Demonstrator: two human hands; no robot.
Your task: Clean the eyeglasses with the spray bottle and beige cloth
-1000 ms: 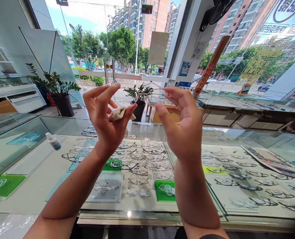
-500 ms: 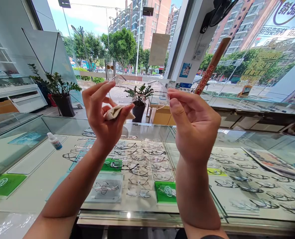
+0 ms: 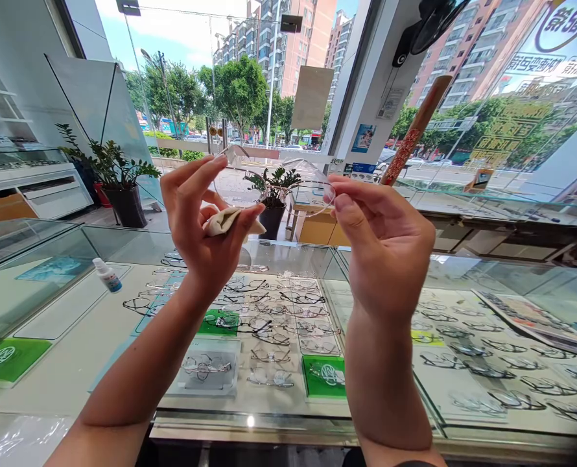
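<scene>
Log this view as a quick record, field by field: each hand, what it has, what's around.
Left hand: holding a pale cloth and one side of the eyeglasses
Right hand: pinching the other side
Height: eyeglasses raised above the display case
Case contents: rows of frames
Spray bottle: left of the frames
Background: potted plants, trees outside

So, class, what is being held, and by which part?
Eyeglasses, by opposite outer ends, in the left hand and right hand; the left also holds a bunched cloth.
</scene>
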